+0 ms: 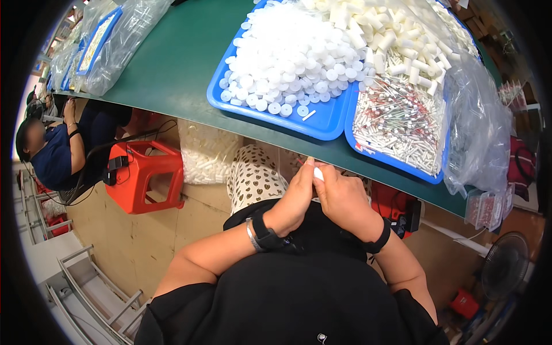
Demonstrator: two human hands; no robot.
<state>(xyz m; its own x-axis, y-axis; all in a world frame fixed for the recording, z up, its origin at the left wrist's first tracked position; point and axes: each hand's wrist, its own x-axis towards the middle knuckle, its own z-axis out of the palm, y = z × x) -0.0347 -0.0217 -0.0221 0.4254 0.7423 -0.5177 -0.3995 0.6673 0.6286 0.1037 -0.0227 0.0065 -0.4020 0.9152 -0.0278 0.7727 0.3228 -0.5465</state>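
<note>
My left hand (292,198) and my right hand (346,202) meet over my lap, just in front of the table edge. A small white plastic piece (318,173) with a rounded end shows between them, pinched by my right fingers. The left fingers are closed too, and a thin bit of red shows by their tips; what they hold is mostly hidden. Beyond the hands, a blue tray (330,130) bears a heap of round white discs (293,54). Beside it, another blue tray (397,168) is filled with small white tubes and thin red-and-white pieces (397,106).
Larger cream cylinders (397,37) pile up at the far right of the green table (167,69). Clear plastic bags (480,109) hang at its right edge. A red stool (144,175) stands left, near a seated co-worker (57,146). A fan (506,264) is at right.
</note>
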